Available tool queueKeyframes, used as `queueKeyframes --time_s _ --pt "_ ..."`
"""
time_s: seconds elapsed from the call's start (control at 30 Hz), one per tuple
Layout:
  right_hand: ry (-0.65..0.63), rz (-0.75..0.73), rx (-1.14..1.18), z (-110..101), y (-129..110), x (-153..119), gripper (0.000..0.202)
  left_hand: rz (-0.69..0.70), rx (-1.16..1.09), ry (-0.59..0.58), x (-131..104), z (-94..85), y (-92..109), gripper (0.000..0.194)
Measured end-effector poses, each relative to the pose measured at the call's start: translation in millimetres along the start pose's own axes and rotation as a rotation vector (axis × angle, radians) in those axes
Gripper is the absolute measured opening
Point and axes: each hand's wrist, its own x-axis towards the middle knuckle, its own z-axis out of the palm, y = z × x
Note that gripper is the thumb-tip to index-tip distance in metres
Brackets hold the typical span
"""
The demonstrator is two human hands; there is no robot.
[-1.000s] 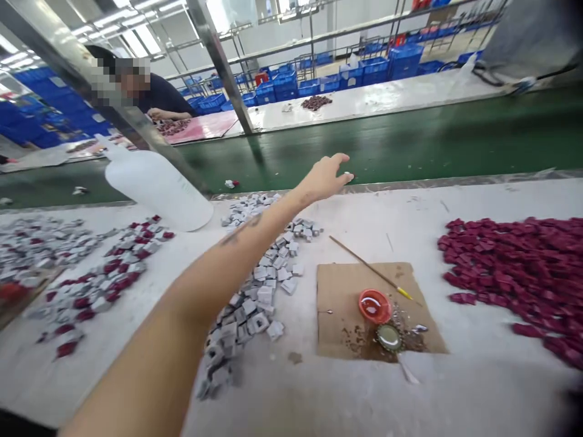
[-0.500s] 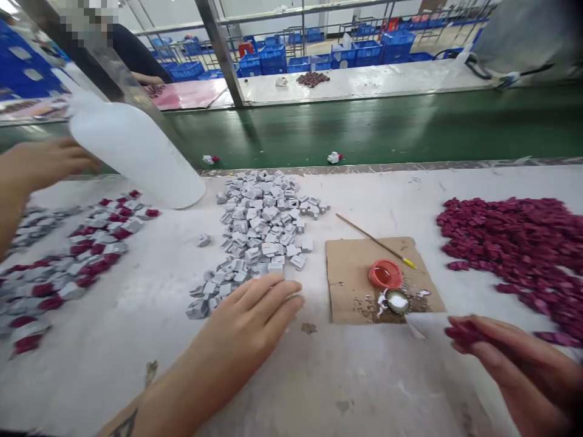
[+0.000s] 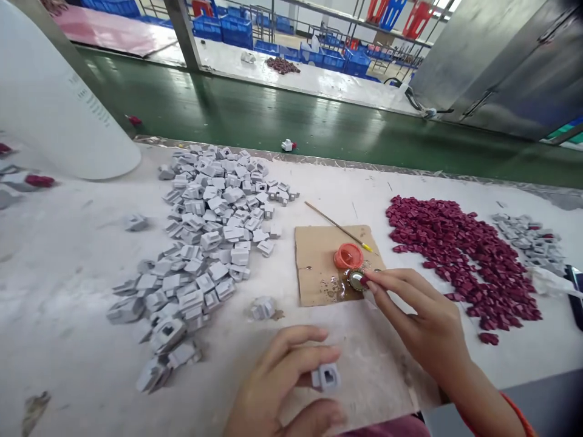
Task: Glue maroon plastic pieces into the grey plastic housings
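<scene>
My right hand (image 3: 421, 318) pinches a small dark-red plastic piece (image 3: 364, 280) between thumb and fingertips. The piece is at the rim of a metal bottle cap (image 3: 356, 280), which holds a shiny liquid. Cap and red plastic lid (image 3: 348, 256) lie on a stained cardboard square (image 3: 319, 243). At the bottom centre, my left hand (image 3: 282, 382) curls its fingers and thumb around a light-grey plastic housing (image 3: 327, 377) with a square opening. A loose grey housing (image 3: 263, 308) lies just above that hand. Further left spreads a heap of grey housings (image 3: 209, 237).
A heap of dark-red pieces (image 3: 455, 261) lies on the right, with grey parts (image 3: 531, 243) behind it. A thin yellow-tipped stick (image 3: 339, 227) crosses the cardboard. At far left stands a large white bottle (image 3: 68, 109). A green conveyor (image 3: 237, 109) runs behind the table.
My right hand has moved left with the dark-red piece to the bottle cap. My left hand has come away from the grey heap with a housing. The view has shifted; another person's hand is gone from sight.
</scene>
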Motion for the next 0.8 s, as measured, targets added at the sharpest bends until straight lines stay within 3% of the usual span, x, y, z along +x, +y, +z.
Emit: queueKeyframes --time_s 0.17,0.27,0.37,0.47,0.63,0.8 --pt "-0.035 -0.049 -0.037 4.9 2.7 4.8 0.021 0.178 0.303 -0.039 -0.8 5.8 -15.5 0.023" --pt "0.011 0.018 -0.032 1.2 -1.2 3.1 0.018 0.263 0.466 -0.032 1.7 6.1 -18.8 0.027" --pt "0.063 0.173 0.089 -4.3 -14.3 -4.4 0.019 0.246 0.505 -0.024 2.0 8.4 -19.6 0.026" --pt "0.033 0.273 0.289 -5.9 -34.2 -19.0 0.022 0.229 0.503 -0.008 1.1 10.6 -18.8 0.024" --pt "0.023 0.249 0.375 5.6 -59.1 -42.6 0.030 0.211 0.480 -0.009 2.2 10.4 -16.2 0.021" --pt "0.021 0.236 0.406 16.6 -64.4 -45.5 0.031 0.195 0.451 -0.002 2.4 10.3 -14.0 0.024"
